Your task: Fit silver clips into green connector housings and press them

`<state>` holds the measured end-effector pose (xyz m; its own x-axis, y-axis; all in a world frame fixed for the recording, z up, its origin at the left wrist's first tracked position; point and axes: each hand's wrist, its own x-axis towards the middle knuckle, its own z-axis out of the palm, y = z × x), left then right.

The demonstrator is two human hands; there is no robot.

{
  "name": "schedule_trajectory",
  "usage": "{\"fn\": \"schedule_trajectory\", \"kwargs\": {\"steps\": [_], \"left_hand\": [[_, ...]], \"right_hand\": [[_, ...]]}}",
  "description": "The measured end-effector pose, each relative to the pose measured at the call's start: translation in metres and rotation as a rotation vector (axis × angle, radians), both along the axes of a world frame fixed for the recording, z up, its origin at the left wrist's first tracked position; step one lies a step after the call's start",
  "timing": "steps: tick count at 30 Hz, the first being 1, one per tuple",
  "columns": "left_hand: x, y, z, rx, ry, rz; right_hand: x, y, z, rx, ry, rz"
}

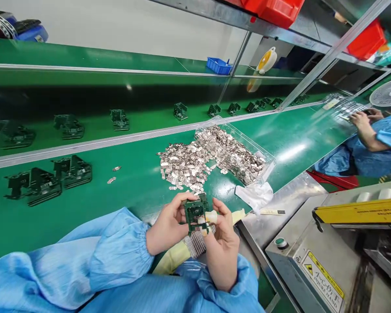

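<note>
My left hand (170, 225) grips the left edge of a dark green frame-like part (194, 213) with cutouts, which looks like a small circuit board; its exact kind is unclear. On the other side, my right hand (224, 243) has its fingers closed around the part's right edge, with pale covers on fingertips. Whether a small metal piece is also between those fingers, I cannot make out. Just beyond my hands lies a heap of small silvery metal pieces (184, 165). More of them fill a clear plastic tray (267, 169) tipped toward the heap.
Similar green parts (45, 184) stand at left, near two loose metal pieces (111, 180). A white cloth (256, 195) lies right of my hands. A grey machine (299, 243) with a hand-injury warning label borders the right. Farther right, a co-worker's hands (361, 119) are busy.
</note>
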<state>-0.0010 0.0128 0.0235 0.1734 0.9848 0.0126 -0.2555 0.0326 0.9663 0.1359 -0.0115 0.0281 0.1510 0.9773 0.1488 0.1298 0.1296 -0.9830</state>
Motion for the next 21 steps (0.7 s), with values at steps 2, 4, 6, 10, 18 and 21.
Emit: {"fn": "schedule_trajectory", "kwargs": {"steps": [2,4,6,10,18,21], "left_hand": [[0.002,-0.003,-0.002,0.029,-0.012,0.025],[0.002,-0.005,-0.005,0.061,-0.012,0.033],[0.002,-0.008,-0.007,0.086,-0.032,0.000],[0.001,-0.011,-0.009,0.127,-0.064,-0.083],[0.002,-0.014,-0.015,0.187,0.017,-0.036],[0.002,-0.014,-0.017,0.186,0.063,0.016]], "right_hand": [[-0.004,-0.001,-0.004,0.025,-0.010,-0.022],[-0.007,-0.001,-0.007,0.053,-0.024,-0.047],[-0.009,-0.002,-0.009,0.083,-0.038,-0.073],[-0.011,-0.003,-0.011,0.130,-0.047,-0.115],[-0.015,-0.008,-0.020,0.101,0.049,-0.162],[-0.015,-0.009,-0.023,0.098,0.040,-0.155]]}}
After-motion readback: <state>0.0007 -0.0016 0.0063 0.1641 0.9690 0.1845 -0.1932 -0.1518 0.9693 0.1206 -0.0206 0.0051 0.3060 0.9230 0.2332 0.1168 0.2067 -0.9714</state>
